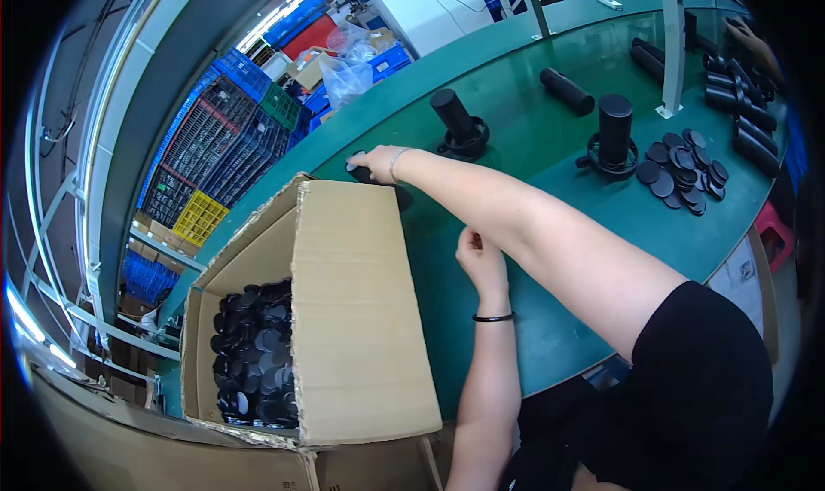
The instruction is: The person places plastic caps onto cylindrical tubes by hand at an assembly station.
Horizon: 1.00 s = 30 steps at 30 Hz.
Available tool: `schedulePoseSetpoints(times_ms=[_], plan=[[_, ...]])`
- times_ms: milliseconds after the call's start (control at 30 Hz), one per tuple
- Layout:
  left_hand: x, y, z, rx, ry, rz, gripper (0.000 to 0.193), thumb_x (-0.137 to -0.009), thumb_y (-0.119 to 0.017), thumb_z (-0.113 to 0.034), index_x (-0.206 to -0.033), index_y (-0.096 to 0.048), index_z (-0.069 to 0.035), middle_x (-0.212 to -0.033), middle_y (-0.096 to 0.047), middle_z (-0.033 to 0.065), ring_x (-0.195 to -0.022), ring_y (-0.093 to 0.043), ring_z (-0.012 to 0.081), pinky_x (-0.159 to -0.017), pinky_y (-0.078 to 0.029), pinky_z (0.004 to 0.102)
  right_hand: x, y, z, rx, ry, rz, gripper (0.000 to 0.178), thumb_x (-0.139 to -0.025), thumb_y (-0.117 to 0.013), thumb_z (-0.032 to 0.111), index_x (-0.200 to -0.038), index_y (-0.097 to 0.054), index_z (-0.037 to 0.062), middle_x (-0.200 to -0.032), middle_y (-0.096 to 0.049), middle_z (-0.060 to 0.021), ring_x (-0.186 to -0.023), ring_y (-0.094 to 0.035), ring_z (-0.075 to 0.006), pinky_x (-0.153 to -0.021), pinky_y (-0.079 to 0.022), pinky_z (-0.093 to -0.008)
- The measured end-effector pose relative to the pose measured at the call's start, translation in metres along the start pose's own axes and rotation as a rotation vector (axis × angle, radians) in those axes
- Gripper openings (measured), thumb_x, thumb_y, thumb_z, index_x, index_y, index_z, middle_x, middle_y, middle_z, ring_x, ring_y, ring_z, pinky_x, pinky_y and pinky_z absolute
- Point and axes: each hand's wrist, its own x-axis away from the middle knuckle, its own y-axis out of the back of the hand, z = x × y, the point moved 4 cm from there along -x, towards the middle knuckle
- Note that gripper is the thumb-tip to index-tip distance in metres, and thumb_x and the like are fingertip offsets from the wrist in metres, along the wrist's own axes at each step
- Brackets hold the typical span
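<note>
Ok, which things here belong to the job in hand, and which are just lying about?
Likely in use: dark piece at right hand, black discs, black cylinders, open carton.

Probably just lying about: stacked crates, plastic bags, pink stool.

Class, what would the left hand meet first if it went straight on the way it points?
The left hand would probably meet the person's own right forearm, which crosses ahead in the picture; depth is unclear, so it might pass underneath.

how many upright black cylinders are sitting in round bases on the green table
2: one black cylinder right of the right hand, another left of the pile of black discs. More may be hidden near the pale post, where dark shapes are unclear.
</note>
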Motion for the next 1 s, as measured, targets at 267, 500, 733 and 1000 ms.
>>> schedulePoseSetpoints(times_ms=[267,500,733,1000], plan=[[0.011,0.002,-0.027,-0.114,-0.093,-0.157,0.041,-0.087,-0.059,-0.007,-0.123,-0.042,-0.002,-0.111,-0.050,0.0104,-0.091,-0.052,0.0121,-0.076,-0.046,0.0269,0.080,0.062,-0.014,0.162,-0.050,-0.337,0.019,-0.082,-0.065,0.026,-0.089,-0.069,0.0085,-0.077,-0.067,-0.0158,-0.076,-0.065,-0.0362,-0.069,-0.053,-0.0437],[0.035,-0.039,-0.070,-0.140,-0.365,0.046,0.077,-0.082,-0.068,-0.008,-0.141,-0.018,-0.005,-0.120,-0.045,0.0142,-0.105,-0.052,0.0277,-0.095,-0.040,0.0407,0.245,0.092,0.053,0.549,0.005,-0.237,0.017,-0.078,-0.065,0.023,-0.072,-0.064,0.0078,-0.064,-0.064,-0.0131,-0.061,-0.066,-0.0279,-0.055,-0.052,-0.0356],[0.044,-0.046,-0.039,0.135,-0.160,0.255,0.075,-0.082,-0.071,-0.012,-0.138,-0.022,-0.004,-0.115,-0.050,0.0109,-0.101,-0.055,0.0213,-0.091,-0.044,0.0359,0.347,0.119,0.059,0.245,0.050,-0.555,0.013,-0.081,-0.064,0.019,-0.076,-0.066,0.0077,-0.059,-0.059,-0.0076,-0.056,-0.063,-0.0196,-0.053,-0.050,-0.0301],[0.029,-0.044,-0.046,0.479,0.159,0.500,0.047,-0.083,-0.072,-0.021,-0.119,-0.046,-0.004,-0.100,-0.057,0.0090,-0.093,-0.060,0.0211,-0.083,-0.050,0.0334,0.433,0.160,-0.157,0.438,-0.488,-0.331,0.026,-0.077,-0.071,0.019,-0.098,-0.067,0.0040,-0.099,-0.065,-0.0120,-0.098,-0.058,-0.0258,-0.083,-0.046,-0.0365]])
